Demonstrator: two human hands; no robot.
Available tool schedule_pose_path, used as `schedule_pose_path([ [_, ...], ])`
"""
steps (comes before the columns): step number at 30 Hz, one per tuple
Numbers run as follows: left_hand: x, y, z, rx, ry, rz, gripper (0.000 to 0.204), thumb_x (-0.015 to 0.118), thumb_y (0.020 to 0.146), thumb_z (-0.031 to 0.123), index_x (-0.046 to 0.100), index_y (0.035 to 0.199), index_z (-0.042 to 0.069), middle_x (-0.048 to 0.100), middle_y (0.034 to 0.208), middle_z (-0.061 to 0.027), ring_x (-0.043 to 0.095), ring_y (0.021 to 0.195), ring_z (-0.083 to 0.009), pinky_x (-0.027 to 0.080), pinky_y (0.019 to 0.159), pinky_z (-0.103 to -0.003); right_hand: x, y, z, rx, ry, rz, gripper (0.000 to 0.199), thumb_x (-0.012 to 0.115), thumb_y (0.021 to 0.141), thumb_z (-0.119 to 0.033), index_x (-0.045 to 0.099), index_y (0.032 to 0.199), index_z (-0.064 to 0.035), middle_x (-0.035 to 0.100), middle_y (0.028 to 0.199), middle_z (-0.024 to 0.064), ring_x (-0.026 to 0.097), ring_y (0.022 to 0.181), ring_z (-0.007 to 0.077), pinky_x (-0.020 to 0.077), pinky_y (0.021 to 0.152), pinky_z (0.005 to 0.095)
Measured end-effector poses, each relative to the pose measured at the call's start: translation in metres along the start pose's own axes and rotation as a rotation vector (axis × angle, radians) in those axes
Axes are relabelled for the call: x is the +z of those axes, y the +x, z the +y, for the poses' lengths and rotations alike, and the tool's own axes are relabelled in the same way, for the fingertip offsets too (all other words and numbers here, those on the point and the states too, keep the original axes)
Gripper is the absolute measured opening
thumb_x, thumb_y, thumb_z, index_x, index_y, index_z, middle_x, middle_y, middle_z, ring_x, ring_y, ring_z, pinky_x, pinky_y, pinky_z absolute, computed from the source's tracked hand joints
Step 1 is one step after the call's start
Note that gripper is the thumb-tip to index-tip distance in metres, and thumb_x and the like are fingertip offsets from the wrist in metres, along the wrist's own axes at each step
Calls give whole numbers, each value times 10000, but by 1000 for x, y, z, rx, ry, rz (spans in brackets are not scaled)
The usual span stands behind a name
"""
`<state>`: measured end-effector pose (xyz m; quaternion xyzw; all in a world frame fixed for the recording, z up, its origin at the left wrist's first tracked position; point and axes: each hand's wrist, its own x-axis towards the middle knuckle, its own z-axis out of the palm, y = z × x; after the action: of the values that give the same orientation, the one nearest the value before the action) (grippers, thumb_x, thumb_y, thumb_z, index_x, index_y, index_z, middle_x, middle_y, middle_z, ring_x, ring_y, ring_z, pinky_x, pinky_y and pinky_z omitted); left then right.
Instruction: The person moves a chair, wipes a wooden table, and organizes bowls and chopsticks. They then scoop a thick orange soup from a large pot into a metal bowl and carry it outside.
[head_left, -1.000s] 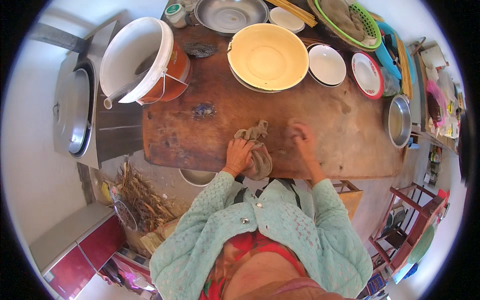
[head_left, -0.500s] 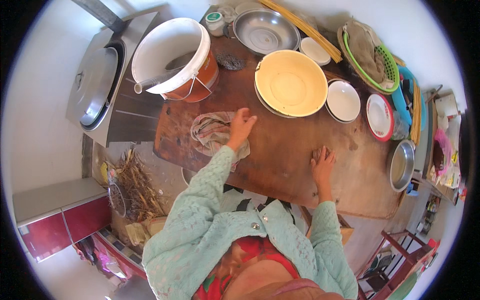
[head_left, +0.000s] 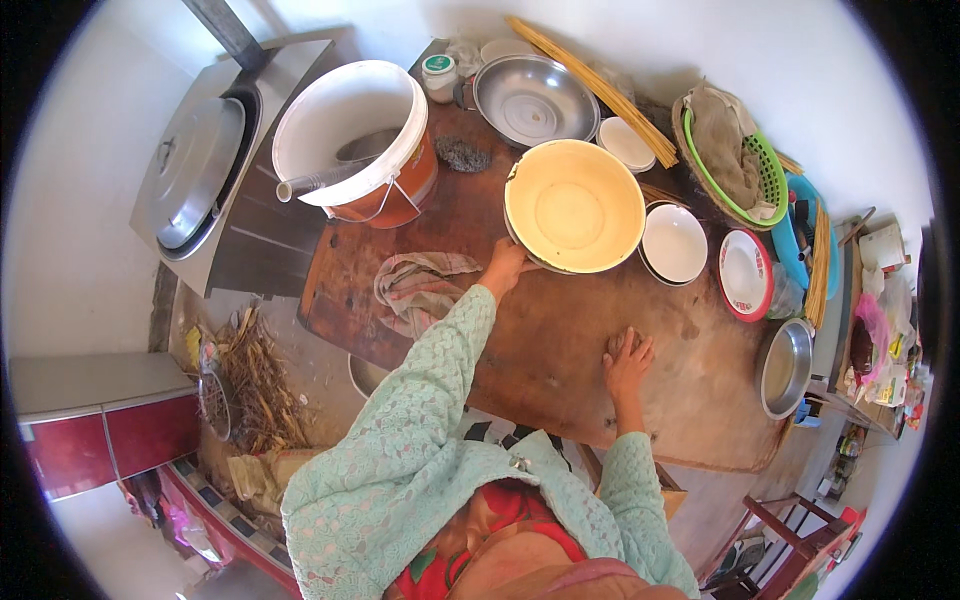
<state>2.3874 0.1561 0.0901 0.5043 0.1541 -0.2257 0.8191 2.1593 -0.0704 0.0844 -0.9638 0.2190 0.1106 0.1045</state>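
Note:
At the near left rim of a cream-yellow basin [head_left: 575,205], my left hand [head_left: 507,268] has its fingers closed around the edge. Under that basin part of another vessel shows. Left of this hand lies a crumpled checked cloth [head_left: 405,290] on the brown wooden table [head_left: 540,350]. My right hand [head_left: 628,365] rests on the tabletop near its front edge, fingers spread. A brown patch shows beside its fingertips; whether it is a stain or a small object I cannot tell.
A white-and-orange bucket [head_left: 350,130], a dark scourer [head_left: 462,154] and a steel bowl [head_left: 535,100] stand farther back. White bowls [head_left: 674,243], a red-rimmed dish [head_left: 745,275], a metal basin [head_left: 785,368] and a green basket [head_left: 765,180] line the right. Left is a lidded stove pot [head_left: 200,175].
My left hand has left the checked cloth and moved right to the yellow basin's rim. My right hand stays on the table. The whole view has shifted somewhat.

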Motion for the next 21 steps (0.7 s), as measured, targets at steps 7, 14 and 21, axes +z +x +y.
schedule_pose_path([
  [7,-4,-34,9,19,-57,75,196,502,873,42,556,1017,-80,622,983,-168,643,860,-258,567,722,-443,3,-2,1,-5,15,38,762,617,804,-303,197,1430,-195,83,1452,260,156,1302,473,190,1038,552],
  [14,7,-44,66,88,7,82,266,387,939,104,506,1125,-44,587,1091,-158,612,952,-274,562,714,-465,-4,-5,-3,-40,45,78,755,626,794,-280,220,1424,-192,113,1451,246,174,1295,470,219,1025,545],
  [21,37,-2,143,234,45,80,275,359,921,46,448,1125,-115,555,1089,-219,610,924,-331,585,695,-452,5,-3,1,6,64,56,753,615,798,-303,211,1427,-214,92,1461,248,167,1301,466,209,1019,560],
])
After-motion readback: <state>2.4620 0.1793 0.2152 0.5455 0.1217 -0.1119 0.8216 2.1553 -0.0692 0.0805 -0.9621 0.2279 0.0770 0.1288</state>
